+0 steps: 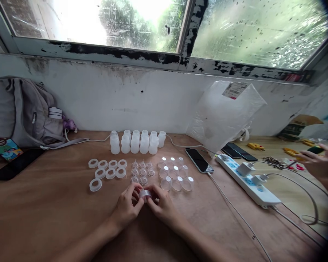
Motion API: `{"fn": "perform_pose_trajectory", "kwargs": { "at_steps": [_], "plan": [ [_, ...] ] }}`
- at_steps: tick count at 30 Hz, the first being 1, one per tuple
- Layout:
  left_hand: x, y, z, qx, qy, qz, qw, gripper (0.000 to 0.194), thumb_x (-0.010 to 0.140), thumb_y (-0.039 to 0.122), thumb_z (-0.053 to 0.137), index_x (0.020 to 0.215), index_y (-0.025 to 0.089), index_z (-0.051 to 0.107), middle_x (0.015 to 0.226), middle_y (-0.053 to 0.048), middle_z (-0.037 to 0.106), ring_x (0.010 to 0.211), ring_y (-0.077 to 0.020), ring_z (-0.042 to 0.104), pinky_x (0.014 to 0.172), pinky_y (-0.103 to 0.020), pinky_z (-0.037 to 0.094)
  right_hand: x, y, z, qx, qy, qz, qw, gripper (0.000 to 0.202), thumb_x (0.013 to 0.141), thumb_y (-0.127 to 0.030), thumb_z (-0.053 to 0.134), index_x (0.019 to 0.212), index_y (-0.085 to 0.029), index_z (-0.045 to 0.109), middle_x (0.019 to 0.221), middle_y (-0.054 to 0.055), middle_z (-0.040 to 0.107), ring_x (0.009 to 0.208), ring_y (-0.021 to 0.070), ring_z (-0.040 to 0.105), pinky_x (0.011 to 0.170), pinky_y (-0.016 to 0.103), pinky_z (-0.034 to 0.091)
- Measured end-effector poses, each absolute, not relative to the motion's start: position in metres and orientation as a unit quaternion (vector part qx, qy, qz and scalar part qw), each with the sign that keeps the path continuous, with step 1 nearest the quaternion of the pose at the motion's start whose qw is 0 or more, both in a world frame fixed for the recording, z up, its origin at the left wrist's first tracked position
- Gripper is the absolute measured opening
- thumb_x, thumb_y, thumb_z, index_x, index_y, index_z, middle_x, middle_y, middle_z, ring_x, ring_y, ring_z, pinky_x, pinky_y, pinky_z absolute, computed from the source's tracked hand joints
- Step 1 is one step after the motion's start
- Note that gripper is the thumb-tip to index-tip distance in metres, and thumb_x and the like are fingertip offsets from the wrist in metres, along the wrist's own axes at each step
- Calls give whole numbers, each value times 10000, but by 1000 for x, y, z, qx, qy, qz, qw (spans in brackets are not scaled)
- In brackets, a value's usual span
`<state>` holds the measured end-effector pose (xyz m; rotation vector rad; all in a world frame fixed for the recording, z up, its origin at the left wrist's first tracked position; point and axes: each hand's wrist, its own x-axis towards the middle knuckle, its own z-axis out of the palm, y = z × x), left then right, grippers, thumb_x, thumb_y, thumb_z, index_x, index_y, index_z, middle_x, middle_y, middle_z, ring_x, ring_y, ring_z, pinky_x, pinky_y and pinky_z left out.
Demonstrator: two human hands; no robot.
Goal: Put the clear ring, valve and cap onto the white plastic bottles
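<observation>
Low over the table's front middle, my left hand (128,202) and my right hand (161,203) pinch a translucent plastic ring (145,193) from both sides; fingers cover its edges. Just beyond my fingers stand several clear nipple-shaped pieces (142,172) in rows. To their left lie several loose translucent screw rings (110,174). Several clear round caps (177,184), some with a small white tip, sit in rows near my right hand. Farther back, frosted white bottles (144,145) stand upright in a tight group.
A phone (199,160) on a cable and a white power strip (247,180) with plugs lie to the right. Behind them leans a clear plastic bag (226,112). A grey backpack (22,109) rests at the left. Another person's hand (321,165) works at the far right.
</observation>
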<state>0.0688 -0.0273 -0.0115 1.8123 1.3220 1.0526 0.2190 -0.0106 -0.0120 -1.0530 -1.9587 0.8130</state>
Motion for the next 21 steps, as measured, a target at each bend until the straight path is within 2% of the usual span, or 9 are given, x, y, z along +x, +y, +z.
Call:
{"fn": "perform_pose_trajectory", "kwargs": {
  "at_steps": [3, 7, 13, 21],
  "plan": [
    [67, -25, -16, 718, 482, 395, 311, 156, 718, 167, 489, 869, 196, 464, 833, -15, 540, 687, -117, 542, 599, -214, 454, 219, -10, -14, -432, -761, 304, 376, 205, 692, -83, 459, 850, -186, 539, 708, 0, 577, 599, 106, 508, 552, 209, 412],
    [66, -21, -23, 712, 499, 397, 294, 143, 735, 163, 464, 872, 202, 457, 821, -12, 557, 702, -123, 549, 648, -240, 456, 218, -8, -18, -426, -753, 314, 391, 228, 693, -86, 461, 886, -190, 525, 795, 21, 590, 660, 118, 542, 578, 219, 446],
    [64, -18, -25, 708, 527, 381, 274, 130, 727, 197, 483, 847, 207, 434, 702, 23, 550, 576, -104, 525, 586, -222, 431, 216, -5, -26, -430, -721, 361, 406, 153, 724, -157, 484, 872, -193, 486, 815, 31, 575, 657, 122, 551, 569, 232, 469],
    [66, -19, -20, 707, 549, 358, 265, 140, 687, 189, 492, 802, 211, 417, 641, 49, 518, 492, -90, 471, 519, -199, 377, 214, -7, -22, -456, -711, 349, 405, 138, 673, -136, 519, 786, -188, 458, 692, -10, 519, 550, 94, 477, 494, 205, 399]
  ]
}}
